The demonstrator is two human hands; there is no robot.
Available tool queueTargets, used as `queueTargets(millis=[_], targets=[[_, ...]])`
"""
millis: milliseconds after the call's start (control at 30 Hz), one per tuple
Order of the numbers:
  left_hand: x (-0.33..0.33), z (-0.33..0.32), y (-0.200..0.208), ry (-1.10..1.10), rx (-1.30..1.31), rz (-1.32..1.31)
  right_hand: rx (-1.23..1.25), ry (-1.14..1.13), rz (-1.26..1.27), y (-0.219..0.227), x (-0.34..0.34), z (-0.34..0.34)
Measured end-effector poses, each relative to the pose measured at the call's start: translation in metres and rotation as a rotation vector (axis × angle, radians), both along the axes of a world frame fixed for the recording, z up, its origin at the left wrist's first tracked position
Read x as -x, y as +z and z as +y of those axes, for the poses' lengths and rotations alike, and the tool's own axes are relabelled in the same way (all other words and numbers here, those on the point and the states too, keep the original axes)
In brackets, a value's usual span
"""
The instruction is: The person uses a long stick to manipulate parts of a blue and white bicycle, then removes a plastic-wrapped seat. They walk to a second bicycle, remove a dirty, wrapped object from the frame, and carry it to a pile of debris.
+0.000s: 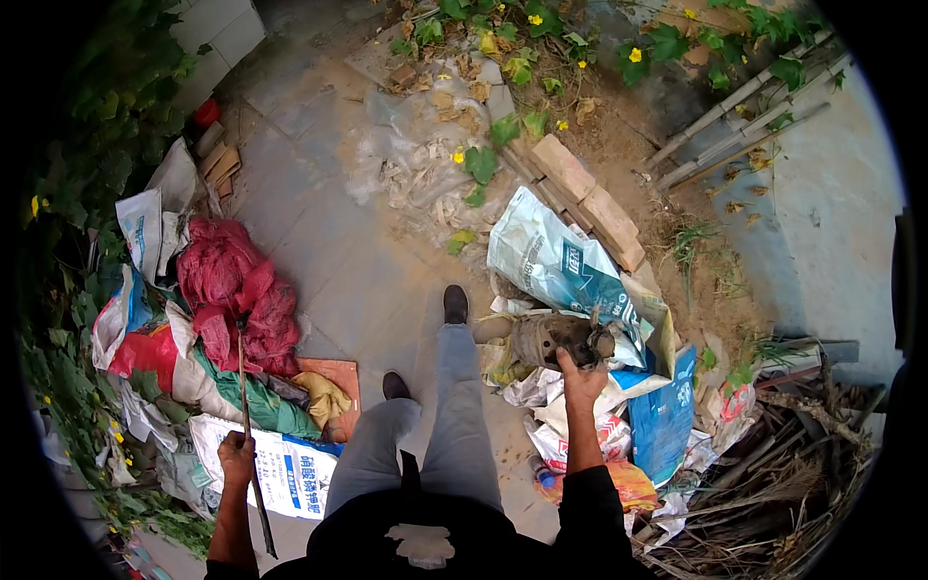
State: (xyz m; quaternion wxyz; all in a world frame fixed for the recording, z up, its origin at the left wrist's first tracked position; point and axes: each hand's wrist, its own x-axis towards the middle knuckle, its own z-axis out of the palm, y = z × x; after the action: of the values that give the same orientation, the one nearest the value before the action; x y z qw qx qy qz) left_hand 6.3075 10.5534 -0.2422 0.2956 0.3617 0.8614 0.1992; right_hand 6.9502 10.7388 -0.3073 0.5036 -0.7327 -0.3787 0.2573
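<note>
My left hand (pixel 236 458) is closed round a long, thin dark rod (pixel 246 396). Its far end reaches a heap of red mesh netting (pixel 237 290), and its near end points down beside my left forearm. On the other side, my right hand (pixel 582 382) grips the rim of a dirty grey-brown cylindrical container (pixel 534 340) with dark holes in its wall. That container is tilted on its side above a pile of sacks, and what it holds cannot be made out. Just beyond it lies a white and teal printed sack (pixel 551 256).
Left of my legs are a white printed sack (pixel 280 474), green cloth (pixel 256 401) and other bags. At right lie a blue sack (pixel 662 416) and a heap of dry sticks (pixel 783 503). Bricks (pixel 590 198) line the soil; crumpled plastic sheeting (pixel 416 155) lies ahead.
</note>
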Motion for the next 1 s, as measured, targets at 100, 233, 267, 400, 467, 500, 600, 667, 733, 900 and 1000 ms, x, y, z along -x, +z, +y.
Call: queueTargets(millis=[100, 233, 267, 400, 467, 500, 600, 667, 733, 900, 1000], targets=[[-0.025, 0.050, 0.000, 0.051, 0.055, -0.045, 0.018, 0.036, 0.041, -0.033, -0.018, 0.087], [-0.064, 0.109, -0.006, 0.053, 0.132, -0.013, 0.085, 0.092, -0.083, -0.084, -0.031, 0.210], [-0.067, 0.116, -0.007, 0.019, 0.166, 0.018, 0.124, 0.117, -0.205, -0.105, -0.031, 0.231], [-0.109, 0.182, -0.011, 0.003, 0.317, 0.035, 0.181, 0.165, -0.113, -0.167, -0.040, 0.328], [-0.124, 0.209, -0.008, -0.053, 0.366, 0.140, 0.175, 0.178, 0.004, -0.188, -0.022, 0.376], [-0.128, 0.219, -0.018, -0.037, 0.378, 0.136, 0.131, 0.205, -0.140, -0.208, -0.029, 0.400], [-0.146, 0.242, -0.025, -0.041, 0.401, 0.098, 0.145, 0.304, -0.340, -0.255, -0.034, 0.446], [-0.164, 0.266, -0.028, -0.026, 0.437, 0.073, 0.066, 0.271, -0.419, -0.301, -0.031, 0.469], [-0.175, 0.284, -0.035, -0.036, 0.463, 0.057, 0.026, 0.251, -0.098, -0.330, -0.016, 0.497], [-0.190, 0.306, -0.051, -0.048, 0.506, 0.066, -0.035, 0.264, -0.060, -0.370, 0.006, 0.520], [-0.202, 0.334, -0.055, -0.064, 0.495, 0.057, -0.010, 0.294, 0.084, -0.364, 0.005, 0.527]])
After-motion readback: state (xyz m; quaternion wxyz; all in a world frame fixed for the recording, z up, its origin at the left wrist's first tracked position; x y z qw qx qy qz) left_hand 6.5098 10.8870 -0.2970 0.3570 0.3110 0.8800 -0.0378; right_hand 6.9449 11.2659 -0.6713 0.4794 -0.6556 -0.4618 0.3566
